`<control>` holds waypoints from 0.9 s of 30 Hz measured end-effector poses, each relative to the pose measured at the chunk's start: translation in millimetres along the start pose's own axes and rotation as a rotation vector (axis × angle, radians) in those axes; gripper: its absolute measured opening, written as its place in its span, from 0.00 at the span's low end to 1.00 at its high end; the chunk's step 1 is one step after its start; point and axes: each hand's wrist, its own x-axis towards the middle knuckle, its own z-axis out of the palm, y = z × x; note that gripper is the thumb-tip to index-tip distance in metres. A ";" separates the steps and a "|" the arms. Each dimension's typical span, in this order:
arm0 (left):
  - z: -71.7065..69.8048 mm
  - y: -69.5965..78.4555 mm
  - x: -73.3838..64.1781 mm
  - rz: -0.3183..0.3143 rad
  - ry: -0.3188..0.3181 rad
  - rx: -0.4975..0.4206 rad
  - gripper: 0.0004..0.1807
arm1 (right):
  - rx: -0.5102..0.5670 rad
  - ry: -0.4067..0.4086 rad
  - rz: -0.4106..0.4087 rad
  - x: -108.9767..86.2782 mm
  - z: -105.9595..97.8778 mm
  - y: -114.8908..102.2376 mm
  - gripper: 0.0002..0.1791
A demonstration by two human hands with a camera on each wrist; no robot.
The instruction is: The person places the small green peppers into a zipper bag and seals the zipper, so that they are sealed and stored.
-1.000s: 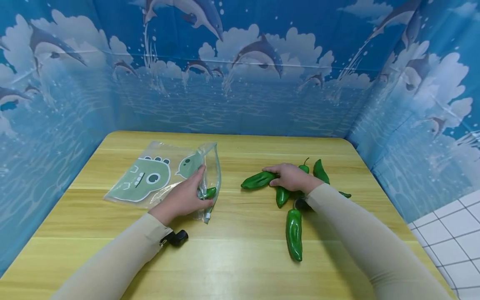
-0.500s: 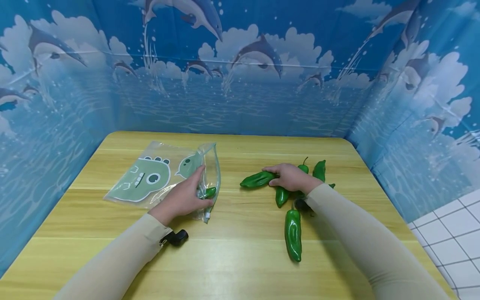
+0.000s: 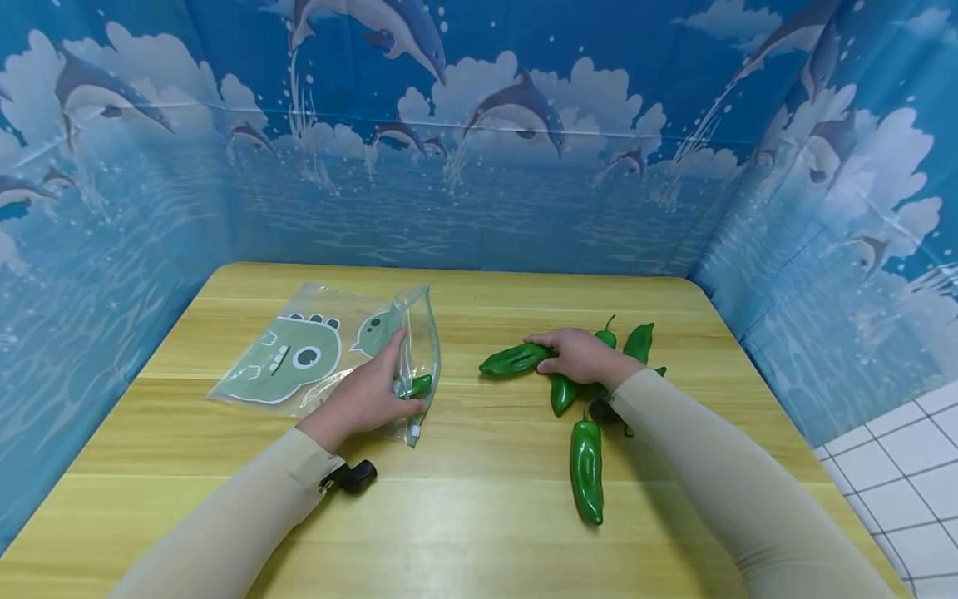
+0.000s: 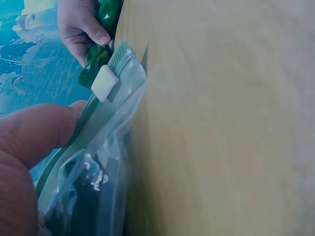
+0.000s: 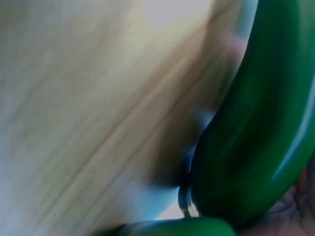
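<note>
In the head view, your left hand (image 3: 365,395) holds the clear zip bag (image 3: 310,353) near its mouth, toward the table's (image 3: 464,516) far left corner; your right hand (image 3: 584,358) grips a green chili pepper (image 3: 511,360) nearer the right edge. In the left wrist view, your thumb touches the strip beside the white slider (image 4: 105,83); spreading that mouth should help. In the right wrist view, a pepper lies against your palm; lifting straight up should avoid dragging its neighbour (image 5: 182,228).

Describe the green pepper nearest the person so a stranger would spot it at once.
On the yellow wooden table, find the person's right hand among several green peppers. Nearer the person than that hand lies one glossy pepper, stem end toward the hand, tip toward the person. Of them all, it lies closest to the person.
</note>
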 end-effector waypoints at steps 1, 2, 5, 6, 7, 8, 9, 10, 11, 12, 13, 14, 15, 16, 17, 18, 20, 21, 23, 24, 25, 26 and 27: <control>0.2 0.0 0.0 0.001 0.001 0.002 0.71 | 0.000 0.000 0.000 -0.3 0.1 0.1 0.35; 0.2 0.0 -0.1 0.003 0.001 0.004 0.71 | 0.001 0.001 0.000 -0.5 0.1 0.2 0.35; 0.4 0.2 -0.2 0.004 0.003 0.008 0.70 | -0.001 0.003 -0.001 -0.9 0.3 0.1 0.35; 0.4 0.5 -0.1 0.002 0.003 0.007 0.70 | -0.002 0.003 -0.001 -0.8 0.4 0.1 0.35; 0.4 0.7 -0.1 0.002 0.004 0.007 0.70 | -0.003 0.004 -0.001 -0.9 0.3 0.0 0.35; 0.4 0.9 0.1 0.001 0.005 0.006 0.70 | -0.004 0.005 -0.001 -0.9 0.3 0.0 0.35; 0.3 1.2 0.2 0.001 0.007 0.005 0.70 | -0.005 0.005 -0.001 -0.9 0.3 -0.1 0.35; 0.3 1.5 0.2 0.000 0.008 0.004 0.70 | -0.006 0.005 0.000 -0.9 0.1 -0.1 0.35; 0.3 1.8 0.3 -0.001 0.009 0.003 0.70 | -0.007 0.006 0.000 -0.9 0.0 -0.1 0.35; 0.3 2.0 0.2 -0.002 0.009 0.002 0.71 | -0.008 0.005 0.000 -1.0 -0.1 -0.1 0.35; 0.4 2.2 -0.1 -0.003 0.009 0.001 0.71 | -0.007 0.004 0.001 -1.1 -0.3 -0.2 0.35; 0.6 2.3 -0.4 -0.004 0.009 0.001 0.71 | -0.009 0.003 0.001 -1.1 -0.5 -0.4 0.35; 0.8 2.5 -0.8 -0.006 0.008 -0.001 0.71 | -0.010 0.001 0.000 -1.2 -0.7 -0.7 0.35; 1.1 2.8 -0.9 -0.008 0.007 -0.002 0.71 | -0.011 0.000 0.000 -1.4 -0.9 -1.2 0.35; 1.3 3.2 -1.0 -0.009 0.006 -0.004 0.71 | -0.014 -0.002 0.000 -1.6 -1.1 -1.8 0.35; 1.4 3.7 -1.2 -0.011 0.004 -0.006 0.71 | -0.016 -0.003 -0.001 -1.8 -1.5 -2.5 0.35; 2.2 4.3 -0.6 -0.011 0.003 -0.012 0.71 | -0.023 -0.004 -0.006 -2.6 -2.4 -4.4 0.35; 2.7 4.7 -0.1 -0.011 0.002 -0.015 0.71 | -0.024 -0.004 -0.007 -3.1 -2.9 -5.5 0.35; 3.5 5.5 0.6 -0.010 0.002 -0.021 0.71 | -0.026 -0.002 -0.010 -3.4 -3.5 -6.6 0.35; 4.0 5.7 1.1 -0.009 0.001 -0.022 0.71 | -0.026 0.000 -0.013 -3.4 -3.8 -7.0 0.35; 4.5 6.0 1.5 -0.009 0.001 -0.024 0.71 | -0.028 0.003 -0.015 -3.5 -3.9 -7.4 0.35; 4.7 6.6 1.8 -0.010 0.000 -0.025 0.71 | -0.024 0.005 -0.014 -3.2 -4.0 -7.7 0.35; 4.7 7.5 1.9 -0.012 0.000 -0.026 0.71 | -0.024 0.012 -0.015 -2.9 -4.0 -7.9 0.35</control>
